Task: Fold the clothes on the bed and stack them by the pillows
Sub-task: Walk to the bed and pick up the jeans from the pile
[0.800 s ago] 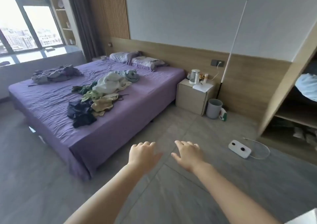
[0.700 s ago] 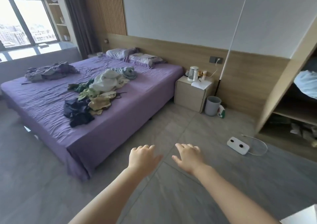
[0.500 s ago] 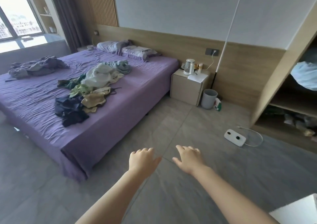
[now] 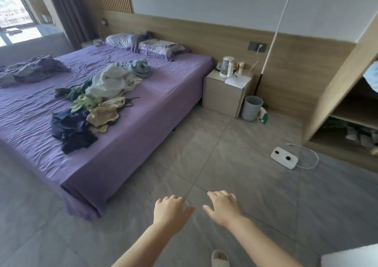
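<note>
A purple bed (image 4: 131,135) fills the left of the view. A loose heap of unfolded clothes (image 4: 98,94) lies along its middle: a dark navy piece nearest me, tan and green pieces, then a pale white one and a grey-green one. Two pillows (image 4: 147,43) lie at the headboard. A crumpled purple cover (image 4: 30,70) sits at the far left of the bed. My left hand (image 4: 170,210) and my right hand (image 4: 222,207) hover side by side over the floor, palms down, fingers relaxed, holding nothing, well short of the bed.
A nightstand (image 4: 224,94) with a kettle (image 4: 226,67) stands right of the bed, a grey bin (image 4: 251,108) beside it. A white device with a cable (image 4: 284,160) lies on the tiled floor. Open wooden shelves (image 4: 351,111) stand at right. A slipper (image 4: 219,258) shows at the bottom.
The view has swung right and dipped, so the bed has slid left in the frame and looks nearer. Both hands sit lower in the frame, held the same way.
</note>
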Motion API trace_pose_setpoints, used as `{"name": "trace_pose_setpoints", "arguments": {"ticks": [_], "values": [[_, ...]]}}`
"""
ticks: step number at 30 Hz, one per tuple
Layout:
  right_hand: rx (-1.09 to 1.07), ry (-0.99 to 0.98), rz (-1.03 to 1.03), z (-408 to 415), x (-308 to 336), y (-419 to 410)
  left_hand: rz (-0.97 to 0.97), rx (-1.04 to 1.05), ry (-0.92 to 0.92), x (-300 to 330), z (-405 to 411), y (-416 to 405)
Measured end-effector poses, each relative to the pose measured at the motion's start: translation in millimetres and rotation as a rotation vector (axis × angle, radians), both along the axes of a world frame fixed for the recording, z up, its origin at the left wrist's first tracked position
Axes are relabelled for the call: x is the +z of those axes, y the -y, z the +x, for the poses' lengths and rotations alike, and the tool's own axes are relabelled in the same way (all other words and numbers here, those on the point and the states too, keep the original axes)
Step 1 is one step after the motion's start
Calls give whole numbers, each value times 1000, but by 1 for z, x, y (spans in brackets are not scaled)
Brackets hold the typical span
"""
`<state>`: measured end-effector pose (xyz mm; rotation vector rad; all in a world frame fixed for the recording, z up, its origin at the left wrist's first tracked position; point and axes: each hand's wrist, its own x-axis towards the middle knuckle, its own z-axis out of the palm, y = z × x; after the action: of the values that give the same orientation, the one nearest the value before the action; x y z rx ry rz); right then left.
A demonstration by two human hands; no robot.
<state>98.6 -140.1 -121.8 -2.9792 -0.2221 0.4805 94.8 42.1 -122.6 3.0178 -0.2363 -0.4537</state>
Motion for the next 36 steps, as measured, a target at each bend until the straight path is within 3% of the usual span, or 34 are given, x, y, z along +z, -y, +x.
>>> {"name": "trace_pose_setpoints", "arguments": {"ticks": [19, 36], "values": [[98, -110, 12, 181, -25, 78, -57, 206, -143, -11, 157, 93], [-43, -145, 35, 391, -26, 44, -45, 133, -181, -25, 389, 53]]}}
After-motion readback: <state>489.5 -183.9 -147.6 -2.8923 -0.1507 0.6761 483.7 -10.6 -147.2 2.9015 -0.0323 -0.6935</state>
